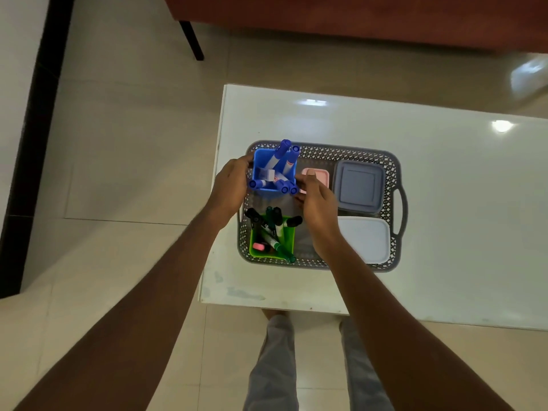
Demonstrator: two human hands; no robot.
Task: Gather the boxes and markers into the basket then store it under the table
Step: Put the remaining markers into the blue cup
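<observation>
Your left hand [229, 185] and right hand [318, 203] clasp the blue box [274, 173] of blue markers [280, 154] from either side, fingers curled against its walls, at the far-left corner of the grey basket [396, 185]. The basket sits near the bench's [444, 232] left edge (bare surface runs wide to the right). Inside it, the green box [286, 235] of markers stands near-left; pink box [321, 176], grey-lidded box [360, 186] and white-lidded box [366, 237] fill the right.
</observation>
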